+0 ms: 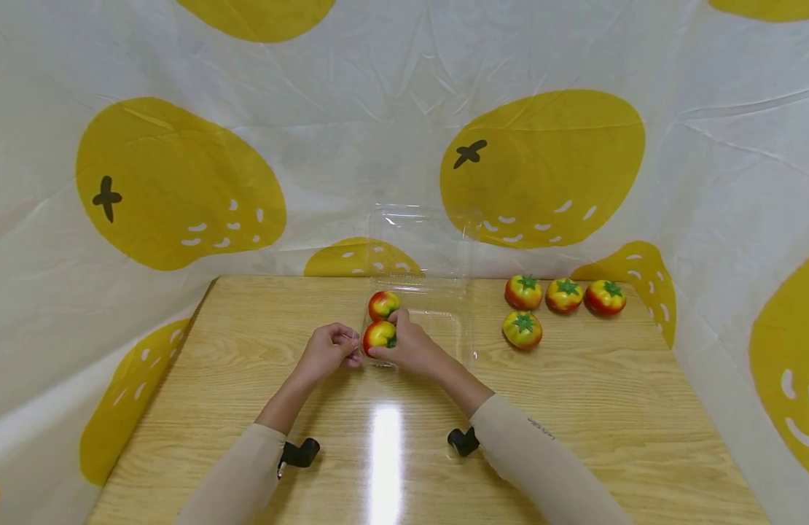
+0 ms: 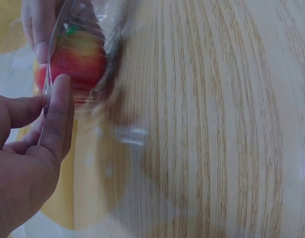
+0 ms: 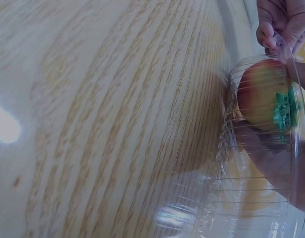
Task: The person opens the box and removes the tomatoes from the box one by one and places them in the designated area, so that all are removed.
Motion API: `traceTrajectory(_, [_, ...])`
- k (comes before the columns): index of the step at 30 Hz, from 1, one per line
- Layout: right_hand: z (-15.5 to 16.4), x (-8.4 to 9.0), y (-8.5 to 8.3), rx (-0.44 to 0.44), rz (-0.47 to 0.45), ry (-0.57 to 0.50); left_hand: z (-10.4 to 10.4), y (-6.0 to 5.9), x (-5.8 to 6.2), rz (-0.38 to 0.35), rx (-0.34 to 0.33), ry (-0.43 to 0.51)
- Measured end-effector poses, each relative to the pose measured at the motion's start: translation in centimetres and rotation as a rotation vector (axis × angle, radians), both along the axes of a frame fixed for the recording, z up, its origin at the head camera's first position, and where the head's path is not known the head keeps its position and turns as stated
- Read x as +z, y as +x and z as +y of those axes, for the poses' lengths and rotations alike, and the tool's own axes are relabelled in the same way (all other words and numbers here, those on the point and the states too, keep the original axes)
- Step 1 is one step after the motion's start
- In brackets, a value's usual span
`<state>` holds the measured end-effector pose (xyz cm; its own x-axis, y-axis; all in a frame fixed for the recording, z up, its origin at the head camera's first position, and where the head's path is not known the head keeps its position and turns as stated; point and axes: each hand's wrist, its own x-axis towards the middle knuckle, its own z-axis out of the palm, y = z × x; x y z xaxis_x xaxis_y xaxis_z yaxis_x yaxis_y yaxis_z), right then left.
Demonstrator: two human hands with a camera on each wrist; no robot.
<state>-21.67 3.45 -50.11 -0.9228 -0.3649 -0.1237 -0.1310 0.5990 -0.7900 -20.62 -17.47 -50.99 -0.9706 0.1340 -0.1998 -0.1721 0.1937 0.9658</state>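
A clear plastic clamshell box [image 1: 444, 328] lies on the table with its lid [image 1: 420, 244] raised behind it. My right hand [image 1: 414, 346] holds a red-and-yellow tomato [image 1: 378, 335] inside the box's left side, thumb and fingers on either side of it. The tomato's green leafy top [image 3: 281, 116] shows through the ribbed wall in the right wrist view. Just behind sits a second tomato [image 1: 382, 304], also in the box. At the left edge, my left hand [image 1: 329, 348] pinches the box's rim [image 2: 47, 82] between thumb and fingers.
To the right of the box, several more tomatoes [image 1: 564, 296] stand on the wooden table [image 1: 575, 408]. A white cloth [image 1: 358, 146] with big yellow fruit prints hangs behind and at both sides. Black wrist devices [image 1: 302, 453] show by both sleeves.
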Motion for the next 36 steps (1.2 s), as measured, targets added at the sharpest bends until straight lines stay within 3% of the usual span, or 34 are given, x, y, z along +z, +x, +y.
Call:
traceTrajectory(18, [1.6,0.6,0.3,0.009,0.049,-0.008,-0.1,0.0,-0.1,0.024,-0.004,-0.006])
traceTrajectory(36, [5.2,3.9,1.5,0.037,0.130,-0.062,0.0,0.1,-0.2,0.020,-0.007,0.024])
